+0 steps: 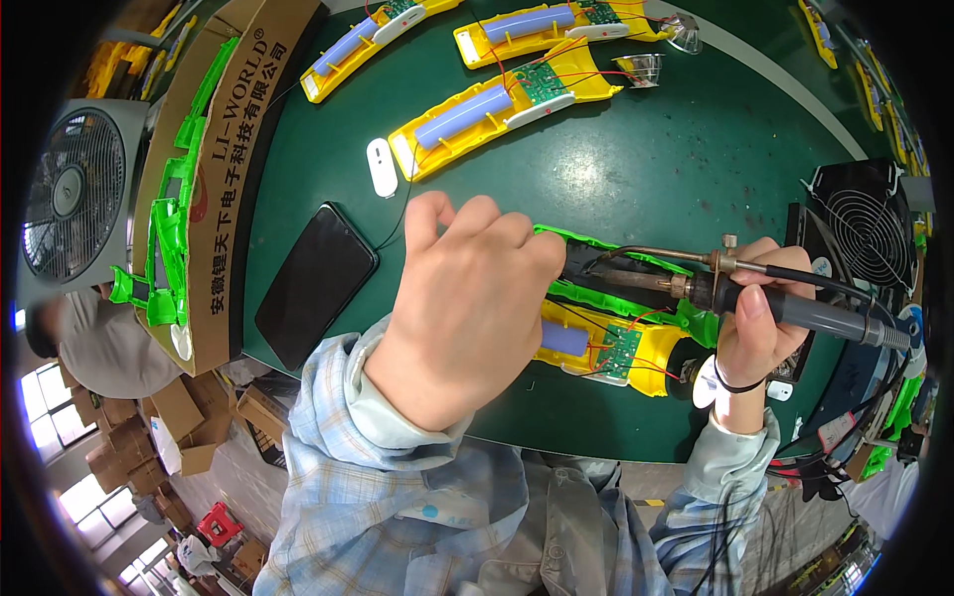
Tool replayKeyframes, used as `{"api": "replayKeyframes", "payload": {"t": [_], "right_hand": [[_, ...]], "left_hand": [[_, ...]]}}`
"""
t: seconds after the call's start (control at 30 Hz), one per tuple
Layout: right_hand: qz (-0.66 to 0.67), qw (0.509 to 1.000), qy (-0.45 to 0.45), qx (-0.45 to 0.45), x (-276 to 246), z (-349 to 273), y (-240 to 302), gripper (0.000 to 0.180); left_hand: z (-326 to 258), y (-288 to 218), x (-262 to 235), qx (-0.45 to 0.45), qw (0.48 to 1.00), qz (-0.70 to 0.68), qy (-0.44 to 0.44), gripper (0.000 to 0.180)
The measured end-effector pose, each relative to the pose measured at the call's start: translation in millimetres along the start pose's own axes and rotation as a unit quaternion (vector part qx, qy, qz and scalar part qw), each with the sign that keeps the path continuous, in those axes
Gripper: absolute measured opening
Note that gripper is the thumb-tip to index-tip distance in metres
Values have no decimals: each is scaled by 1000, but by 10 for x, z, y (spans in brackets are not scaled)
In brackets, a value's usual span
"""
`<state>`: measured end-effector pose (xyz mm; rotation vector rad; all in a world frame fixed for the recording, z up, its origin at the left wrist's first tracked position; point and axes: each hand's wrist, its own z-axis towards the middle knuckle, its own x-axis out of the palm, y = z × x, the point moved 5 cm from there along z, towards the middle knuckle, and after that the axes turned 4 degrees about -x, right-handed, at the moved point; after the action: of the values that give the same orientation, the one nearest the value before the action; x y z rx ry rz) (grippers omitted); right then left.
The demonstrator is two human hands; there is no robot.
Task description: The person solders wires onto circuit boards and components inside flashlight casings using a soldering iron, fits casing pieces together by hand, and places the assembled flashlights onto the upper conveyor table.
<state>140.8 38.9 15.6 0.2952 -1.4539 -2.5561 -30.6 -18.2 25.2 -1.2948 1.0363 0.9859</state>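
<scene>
My right hand (pixel 760 308) grips a soldering iron (pixel 830 316) with a thin solder-feed tube fixed along it. The iron's tip points left, into a long green plastic casing (pixel 699 323) with a dark inside. My left hand (pixel 477 298) is closed at the casing's left end, knuckles up; its fingertips are hidden behind the hand. Just below the green casing lies a yellow casing (pixel 654 360) with a purple battery cell (pixel 564 339), a green circuit board (pixel 623 350) and red wires. The left hand partly covers this yellow casing.
Several wired yellow casings (pixel 467 134) lie at the back of the green table (pixel 328 164). A black phone (pixel 316 283) and a white oval piece (pixel 382 167) are left of my hand. A carton (pixel 234 189) with green casings (pixel 164 243) borders the left; a black fan (pixel 863 223) stands right.
</scene>
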Motion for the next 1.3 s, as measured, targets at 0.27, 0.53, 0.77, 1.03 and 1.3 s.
{"api": "replayKeyframes", "payload": {"t": [0.27,0.53,0.77,1.03,1.3], "right_hand": [[16,1000,13,2,69,12,-20,17],[19,1000,19,6,61,0,-40,17],[65,997,37,14,51,-10,-70,15],[64,996,58,29,82,12,-61,14],[57,996,56,40,77,5,-50,10]], "left_hand": [[-34,-38,13,6,996,79,-37,8],[-16,-59,29,-4,996,87,-31,7],[-1,-52,38,-21,995,86,-38,6],[21,-49,32,-22,995,82,-47,5],[13,-75,17,-24,995,76,-56,4]]}}
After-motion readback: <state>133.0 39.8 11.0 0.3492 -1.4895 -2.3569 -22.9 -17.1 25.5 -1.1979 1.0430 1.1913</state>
